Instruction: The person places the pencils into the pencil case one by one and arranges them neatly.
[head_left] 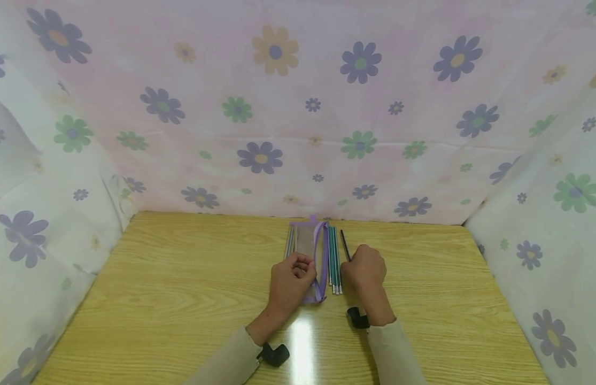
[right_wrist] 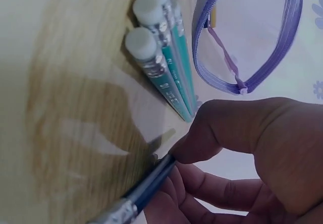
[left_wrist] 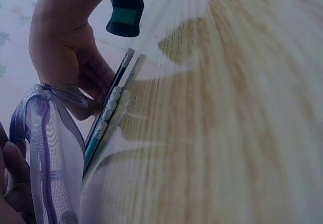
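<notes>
A purple-trimmed mesh pencil case (head_left: 304, 240) lies on the table, its zipped mouth gaping in the right wrist view. My left hand (head_left: 289, 283) pinches the zipper edge of the case between thumb and fingers. To the right of the case several teal pencils (head_left: 334, 262) lie side by side, their white erasers (right_wrist: 141, 43) toward me. A dark pencil (head_left: 345, 243) is pinched between the thumb and fingers of my right hand (head_left: 367, 271), just right of the teal ones. Its metal eraser end (right_wrist: 118, 213) shows in the right wrist view.
Pale, thin pencils (head_left: 290, 239) show at the case's left side; whether they are inside it I cannot tell. A wood-grain table (head_left: 182, 278) spreads around the hands. Flowered cloth (head_left: 298, 117) hangs behind and on both sides. Black wrist cameras (head_left: 276, 355) sit at both wrists.
</notes>
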A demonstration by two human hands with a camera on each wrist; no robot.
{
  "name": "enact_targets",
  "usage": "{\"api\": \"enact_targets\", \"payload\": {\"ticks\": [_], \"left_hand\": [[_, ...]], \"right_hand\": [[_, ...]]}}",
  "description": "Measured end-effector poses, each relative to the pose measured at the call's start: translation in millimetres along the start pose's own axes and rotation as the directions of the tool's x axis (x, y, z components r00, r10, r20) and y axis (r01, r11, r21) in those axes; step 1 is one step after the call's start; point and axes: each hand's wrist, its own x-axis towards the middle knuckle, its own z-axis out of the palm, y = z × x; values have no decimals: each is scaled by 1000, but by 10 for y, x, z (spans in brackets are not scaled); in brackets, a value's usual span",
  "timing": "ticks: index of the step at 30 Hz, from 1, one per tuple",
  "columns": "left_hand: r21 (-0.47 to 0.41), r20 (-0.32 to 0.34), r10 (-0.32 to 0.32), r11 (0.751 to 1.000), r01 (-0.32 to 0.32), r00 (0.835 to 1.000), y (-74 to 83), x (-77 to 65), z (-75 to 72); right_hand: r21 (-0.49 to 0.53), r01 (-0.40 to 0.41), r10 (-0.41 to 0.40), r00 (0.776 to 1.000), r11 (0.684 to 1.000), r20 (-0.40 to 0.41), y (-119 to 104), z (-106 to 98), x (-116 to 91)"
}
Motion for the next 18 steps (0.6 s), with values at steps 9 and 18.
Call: {"api": "enact_targets", "payload": {"ticks": [9, 18], "left_hand": [[-6, -9, -4, 1000, 4, 1000, 7, 0, 8], [8, 4, -5, 1000, 5, 1000, 8, -3, -2]], "right_hand": [[125, 31, -36, 999, 992, 38, 6, -84, -32], [303, 75, -110, 989, 950, 99, -7, -123, -41]]}}
